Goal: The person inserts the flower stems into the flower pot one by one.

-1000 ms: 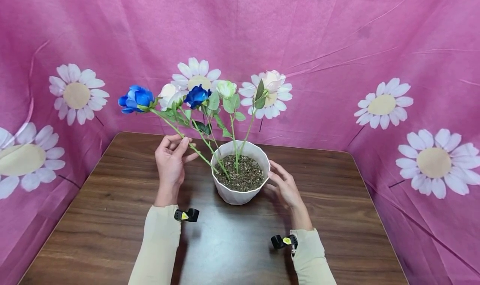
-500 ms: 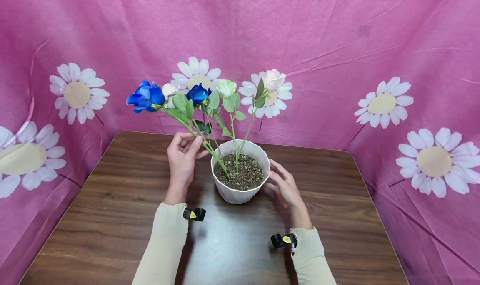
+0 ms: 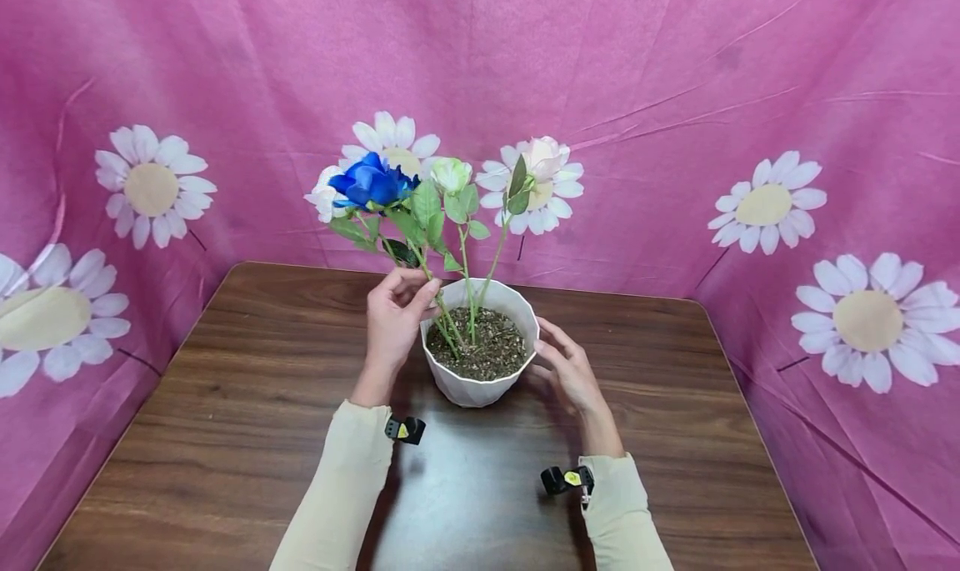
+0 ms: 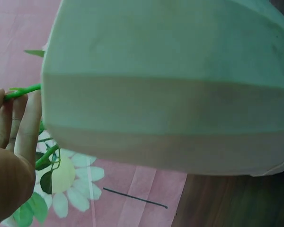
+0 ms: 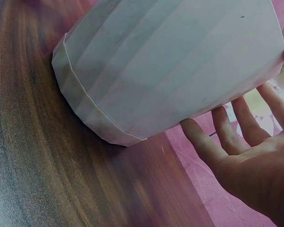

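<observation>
In the head view my left hand point(image 3: 397, 313) pinches the green stem point(image 4: 22, 91) of a blue artificial rose point(image 3: 371, 181) between thumb and fingers, beside the rim of a white faceted flower pot point(image 3: 468, 390). The stem leans left and runs down into the dark soil point(image 3: 491, 350). My right hand point(image 3: 573, 371) rests its spread fingers point(image 5: 227, 130) against the pot's right side, thumb near the rim. A white flower point(image 3: 326, 196) sits behind the blue one, which hides most of a second blue bloom. A greenish-white flower point(image 3: 452, 175) and a pale pink rose point(image 3: 545, 158) stand farther right.
The pot stands on a dark wooden table point(image 3: 675, 421). A pink cloth point(image 3: 637, 62) printed with large white daisies point(image 3: 765, 208) hangs behind and along both sides. Black wrist cameras point(image 3: 566, 479) sit at both cuffs.
My left hand has moved right toward the pot, tilting the blue rose more upright; its bloom now overlaps the other blue one. The white flower shows to its left. My right hand stays on the pot.
</observation>
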Demonstrator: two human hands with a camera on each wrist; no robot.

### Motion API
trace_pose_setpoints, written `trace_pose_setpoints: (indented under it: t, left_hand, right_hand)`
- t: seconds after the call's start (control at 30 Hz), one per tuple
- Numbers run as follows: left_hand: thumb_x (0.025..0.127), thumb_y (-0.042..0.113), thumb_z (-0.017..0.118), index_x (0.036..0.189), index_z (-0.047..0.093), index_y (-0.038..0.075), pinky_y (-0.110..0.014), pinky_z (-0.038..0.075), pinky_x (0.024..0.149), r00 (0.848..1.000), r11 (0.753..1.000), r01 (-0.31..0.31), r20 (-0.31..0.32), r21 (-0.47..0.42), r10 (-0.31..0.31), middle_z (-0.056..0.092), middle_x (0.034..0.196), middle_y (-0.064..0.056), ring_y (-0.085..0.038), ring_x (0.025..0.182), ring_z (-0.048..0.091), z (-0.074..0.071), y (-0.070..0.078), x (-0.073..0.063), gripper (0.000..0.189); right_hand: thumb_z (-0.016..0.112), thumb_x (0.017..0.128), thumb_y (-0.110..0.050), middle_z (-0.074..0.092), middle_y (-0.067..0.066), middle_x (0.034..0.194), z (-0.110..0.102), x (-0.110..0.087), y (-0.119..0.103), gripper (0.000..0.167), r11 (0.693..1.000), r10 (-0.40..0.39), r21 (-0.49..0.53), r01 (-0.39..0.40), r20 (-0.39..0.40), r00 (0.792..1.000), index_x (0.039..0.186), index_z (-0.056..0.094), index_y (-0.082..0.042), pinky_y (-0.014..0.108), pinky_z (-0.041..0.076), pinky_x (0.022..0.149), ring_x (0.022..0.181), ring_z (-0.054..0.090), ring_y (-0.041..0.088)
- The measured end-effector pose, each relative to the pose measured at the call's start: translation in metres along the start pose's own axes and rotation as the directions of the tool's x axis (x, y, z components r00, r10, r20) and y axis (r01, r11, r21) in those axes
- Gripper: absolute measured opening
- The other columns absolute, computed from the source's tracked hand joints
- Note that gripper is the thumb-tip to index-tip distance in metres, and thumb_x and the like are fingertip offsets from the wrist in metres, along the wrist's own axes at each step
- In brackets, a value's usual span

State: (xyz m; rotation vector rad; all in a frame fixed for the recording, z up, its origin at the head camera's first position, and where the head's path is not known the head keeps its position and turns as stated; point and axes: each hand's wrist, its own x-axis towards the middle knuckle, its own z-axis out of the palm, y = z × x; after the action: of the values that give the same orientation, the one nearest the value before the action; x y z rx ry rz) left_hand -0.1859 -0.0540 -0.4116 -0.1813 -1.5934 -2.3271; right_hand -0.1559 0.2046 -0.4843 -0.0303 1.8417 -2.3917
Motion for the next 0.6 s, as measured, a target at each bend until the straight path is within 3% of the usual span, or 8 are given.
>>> trace_pose_setpoints:
  t: [0.17, 0.33, 0.6]
  left_hand:
    - [0.091, -0.012, 0.068, 0.106, 0.059, -0.02, -0.03, 0.063, 0.064, 0.997, 0.994, 0.076, 0.022, 0.072, -0.078, 0.072, 0.086, -0.001, -0.015, 0.074, 0.069, 0.008, -0.002, 0.0, 0.019]
    - [0.092, -0.009, 0.069, 0.107, 0.059, -0.02, -0.031, 0.063, 0.067, 0.992, 0.986, 0.111, 0.052, 0.127, -0.119, 0.072, 0.091, -0.013, -0.015, 0.075, 0.07, 0.014, -0.005, 0.002, 0.021]
    - [0.092, -0.007, 0.07, 0.106, 0.064, -0.013, -0.033, 0.064, 0.07, 0.976, 0.965, 0.177, 0.092, 0.195, -0.198, 0.071, 0.093, -0.016, -0.036, 0.084, 0.07, 0.02, -0.011, 0.006, 0.016]
  right_hand:
    - [0.053, 0.099, -0.002, 0.046, 0.024, 0.139, 0.001, -0.001, 0.0, 0.056, 1.0, 0.0, -0.002, 0.0, 0.0, 1.0, 0.152, 0.037, 0.006, 0.05, 0.055, 0.096, 0.109, 0.063, 0.02]
    - [0.053, 0.099, -0.001, 0.045, 0.027, 0.139, 0.0, 0.001, 0.0, 0.056, 1.0, -0.003, 0.004, 0.003, 0.011, 1.0, 0.152, 0.036, 0.008, 0.048, 0.055, 0.096, 0.11, 0.063, 0.023]
    - [0.052, 0.099, -0.001, 0.048, 0.022, 0.136, 0.001, 0.0, -0.001, 0.055, 1.0, -0.002, 0.006, 0.002, 0.001, 1.0, 0.152, 0.036, 0.007, 0.049, 0.056, 0.095, 0.109, 0.063, 0.023]
